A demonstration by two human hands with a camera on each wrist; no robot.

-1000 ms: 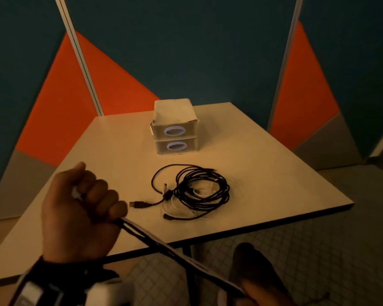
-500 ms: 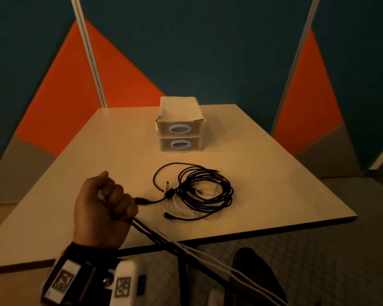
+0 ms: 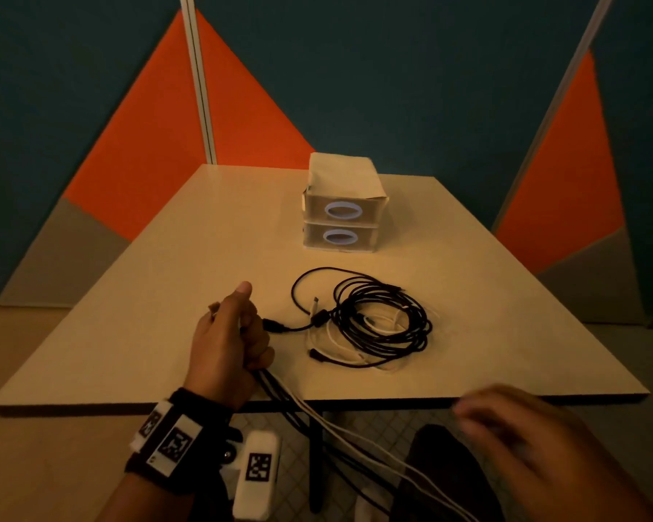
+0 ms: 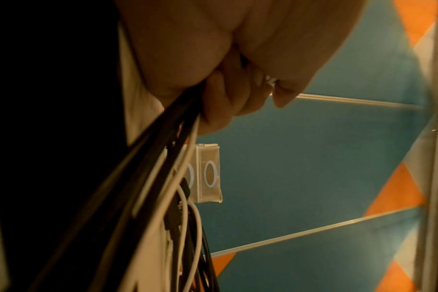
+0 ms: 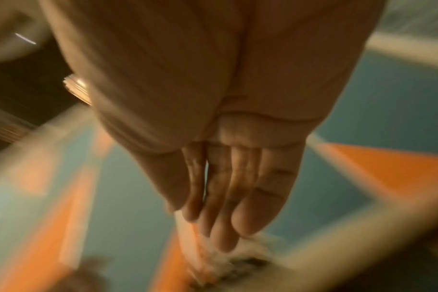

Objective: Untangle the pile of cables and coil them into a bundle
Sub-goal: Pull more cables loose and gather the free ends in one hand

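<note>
A tangle of black and white cables [image 3: 377, 325] lies on the beige table [image 3: 166, 295], right of centre near the front edge. My left hand [image 3: 234, 344] is fisted round a bunch of black and white cable strands [image 3: 317, 420] that trail off the table's front edge, down to the lower right; the left wrist view shows the same held cable strands [image 4: 168, 150] leaving the curled fingers [image 4: 225, 102]. My right hand [image 3: 513, 427] is blurred in front of the table edge, fingers straight and together [image 5: 228, 197], holding nothing.
Two stacked translucent drawer boxes [image 3: 340, 209] with ring handles stand behind the cable pile. The table's dark front edge [image 3: 506, 401] runs just past my right hand. A table leg [image 3: 315, 465] and a dark shoe [image 3: 442, 480] are below. Blue and orange panels enclose the table.
My left hand has moved forward over the table with the strands, toward the loose cable plug. My right hand has let go of the strands and risen toward the table edge, open.
</note>
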